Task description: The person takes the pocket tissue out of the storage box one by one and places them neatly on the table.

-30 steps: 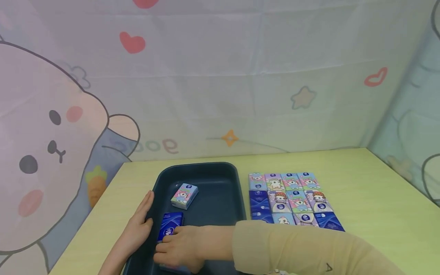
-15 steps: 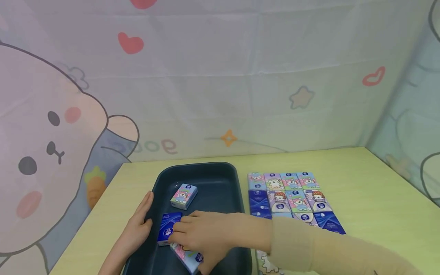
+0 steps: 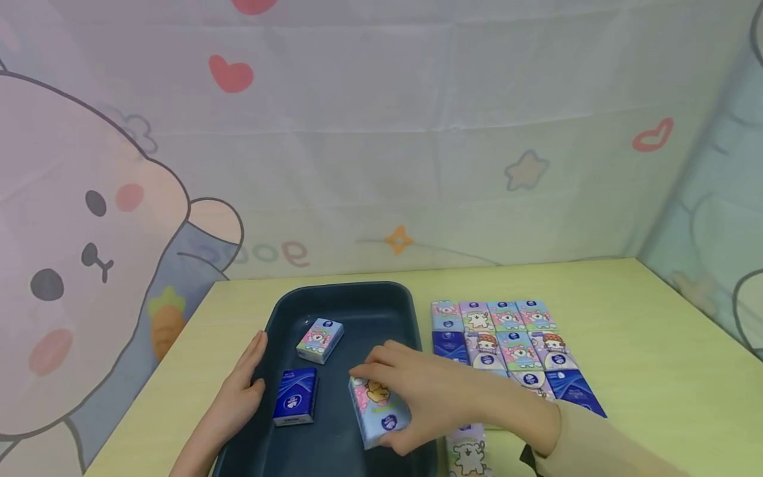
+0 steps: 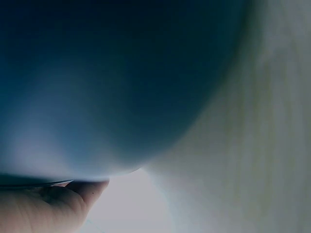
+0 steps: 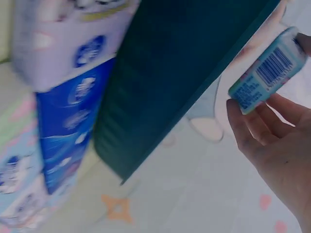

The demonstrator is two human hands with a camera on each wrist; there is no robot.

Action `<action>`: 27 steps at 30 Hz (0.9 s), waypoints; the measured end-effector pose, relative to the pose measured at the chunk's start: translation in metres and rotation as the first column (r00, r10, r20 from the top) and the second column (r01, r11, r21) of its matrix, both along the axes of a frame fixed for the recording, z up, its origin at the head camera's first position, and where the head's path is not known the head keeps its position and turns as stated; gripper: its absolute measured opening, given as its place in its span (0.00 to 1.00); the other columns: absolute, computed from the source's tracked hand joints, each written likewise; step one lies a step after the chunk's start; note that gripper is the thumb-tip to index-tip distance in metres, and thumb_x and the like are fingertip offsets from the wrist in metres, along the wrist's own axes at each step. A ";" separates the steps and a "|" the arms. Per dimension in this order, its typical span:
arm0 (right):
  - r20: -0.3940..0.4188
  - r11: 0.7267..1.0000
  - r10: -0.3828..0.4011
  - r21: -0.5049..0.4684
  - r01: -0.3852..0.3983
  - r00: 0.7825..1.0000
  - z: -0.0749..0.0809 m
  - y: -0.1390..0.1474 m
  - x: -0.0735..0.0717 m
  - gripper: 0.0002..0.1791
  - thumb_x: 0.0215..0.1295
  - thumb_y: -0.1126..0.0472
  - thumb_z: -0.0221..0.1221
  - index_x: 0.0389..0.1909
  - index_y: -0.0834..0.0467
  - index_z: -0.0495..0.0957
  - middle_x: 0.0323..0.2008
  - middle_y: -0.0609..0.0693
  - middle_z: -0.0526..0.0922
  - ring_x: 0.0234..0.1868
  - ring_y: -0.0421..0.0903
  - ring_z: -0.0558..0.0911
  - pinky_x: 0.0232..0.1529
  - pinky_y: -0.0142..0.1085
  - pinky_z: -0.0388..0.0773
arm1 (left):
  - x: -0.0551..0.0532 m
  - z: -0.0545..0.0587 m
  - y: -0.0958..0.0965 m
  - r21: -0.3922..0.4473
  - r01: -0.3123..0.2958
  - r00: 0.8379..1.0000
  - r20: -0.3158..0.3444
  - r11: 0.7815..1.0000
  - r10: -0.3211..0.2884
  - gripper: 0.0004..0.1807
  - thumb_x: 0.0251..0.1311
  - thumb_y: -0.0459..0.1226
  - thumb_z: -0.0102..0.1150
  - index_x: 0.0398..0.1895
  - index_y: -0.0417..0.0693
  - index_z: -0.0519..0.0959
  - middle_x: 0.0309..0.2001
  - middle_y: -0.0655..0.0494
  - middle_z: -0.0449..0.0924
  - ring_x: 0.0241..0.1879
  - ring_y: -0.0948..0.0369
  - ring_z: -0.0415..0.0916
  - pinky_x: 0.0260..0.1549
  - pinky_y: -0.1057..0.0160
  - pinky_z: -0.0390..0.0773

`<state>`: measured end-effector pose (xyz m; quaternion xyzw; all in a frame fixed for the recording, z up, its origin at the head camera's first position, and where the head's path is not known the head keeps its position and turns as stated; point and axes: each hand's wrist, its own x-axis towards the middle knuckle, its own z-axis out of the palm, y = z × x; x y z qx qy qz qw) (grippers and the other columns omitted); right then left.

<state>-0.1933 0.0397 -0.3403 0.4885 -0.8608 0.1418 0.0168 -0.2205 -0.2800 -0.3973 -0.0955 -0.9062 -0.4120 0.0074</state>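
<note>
My right hand point(image 3: 435, 391) pinches a light-blue and pink pocket tissue pack point(image 3: 377, 414) between thumb and fingers, above the right part of the dark teal tray point(image 3: 352, 457). In the right wrist view, the barcode side of this tissue pack point(image 5: 272, 68) faces the camera. My left hand point(image 3: 235, 391) rests along the tray's left rim with its fingers straight; the left wrist view shows only part of this hand point(image 4: 48, 208) against the tray. Inside the tray lie a dark-blue tissue pack point(image 3: 296, 396) and, farther back, a pastel tissue pack point(image 3: 320, 340).
Right of the tray, several tissue packs point(image 3: 518, 348) lie in tight rows on the yellow table point(image 3: 650, 344), some partly hidden by my right arm. A purple pack point(image 3: 467, 454) sits nearer, beside the tray's right rim. A printed cloth point(image 3: 357, 132) hangs behind.
My right hand has lifted the light-blue tissue pack from beside the dark-blue one and moved it to the right. My left hand stays at the rim.
</note>
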 end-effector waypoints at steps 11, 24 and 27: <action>0.059 0.953 -0.268 -0.133 0.273 0.962 -0.015 0.057 0.018 0.42 0.54 0.34 0.61 0.70 0.40 0.62 0.59 0.35 0.68 0.50 0.32 0.69 0.50 0.32 0.77 | 0.000 0.002 0.002 0.005 -0.006 1.000 0.015 1.000 0.006 0.39 0.61 0.21 0.36 0.76 0.38 0.41 0.77 0.38 0.31 0.75 0.37 0.30 0.68 0.31 0.39; -0.001 0.916 -0.399 -0.046 0.398 0.917 -0.031 0.094 0.039 0.43 0.52 0.25 0.53 0.67 0.42 0.66 0.58 0.37 0.71 0.52 0.37 0.73 0.49 0.42 0.81 | 0.001 0.002 0.002 0.006 -0.011 1.000 0.023 1.000 0.011 0.38 0.61 0.21 0.36 0.76 0.39 0.41 0.77 0.39 0.31 0.75 0.37 0.29 0.68 0.31 0.39; 0.031 0.901 -0.433 -0.013 0.433 0.901 -0.034 0.099 0.043 0.45 0.51 0.22 0.52 0.68 0.40 0.65 0.60 0.36 0.70 0.55 0.39 0.74 0.51 0.46 0.80 | 0.001 0.002 0.002 0.006 -0.011 1.000 0.018 1.000 0.010 0.38 0.61 0.21 0.36 0.76 0.38 0.42 0.77 0.39 0.31 0.75 0.37 0.30 0.68 0.31 0.39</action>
